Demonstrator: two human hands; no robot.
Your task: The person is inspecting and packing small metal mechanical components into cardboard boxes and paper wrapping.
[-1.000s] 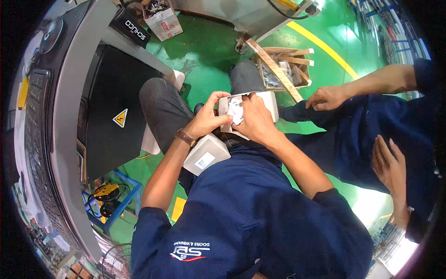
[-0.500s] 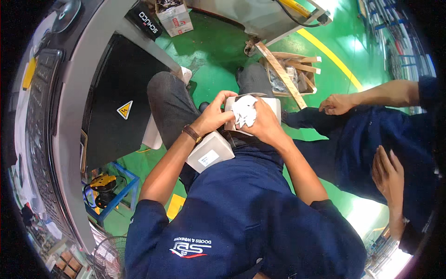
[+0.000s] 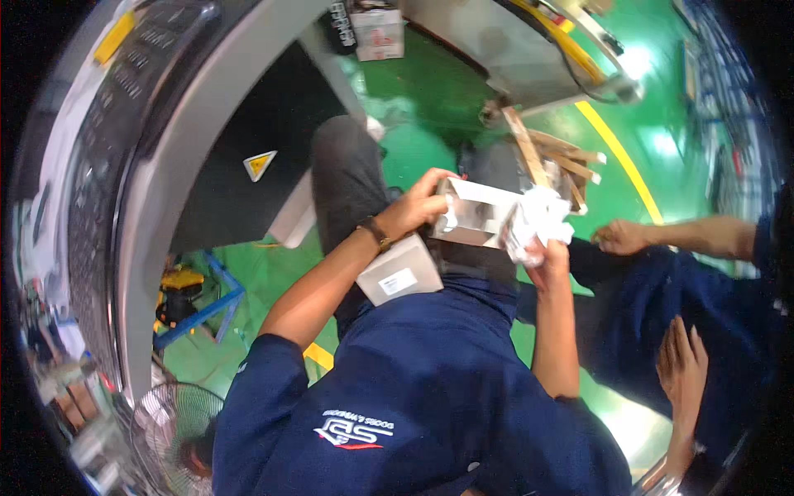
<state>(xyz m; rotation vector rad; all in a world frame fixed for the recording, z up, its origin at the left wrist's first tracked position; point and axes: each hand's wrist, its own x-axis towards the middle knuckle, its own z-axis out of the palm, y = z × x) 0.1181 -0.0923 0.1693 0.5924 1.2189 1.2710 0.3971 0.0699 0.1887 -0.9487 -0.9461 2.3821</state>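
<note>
An opened small cardboard box (image 3: 478, 217) sits over my lap, its inside facing up. My left hand (image 3: 418, 207) is closed on the box's left side, fingers over the rim. My right hand (image 3: 547, 263) grips a wad of crumpled white paper (image 3: 542, 217) at the right end of the box. The paper hides part of that end, and its edges are smeared by motion. Below my left wrist, a second cardboard box (image 3: 401, 273) with a white label rests on my thigh, apparently closed.
To my right sits another person in dark blue, with one hand (image 3: 622, 237) near the knee. Ahead stands a carton with wooden strips (image 3: 566, 157). On my left are a black panel with a warning sign (image 3: 259, 165), a keyboard (image 3: 136, 91) and a fan (image 3: 178, 422).
My right hand has moved right with the crumpled paper, out of the box, whose inside now shows. My left hand still holds the box. The whole view has shifted.
</note>
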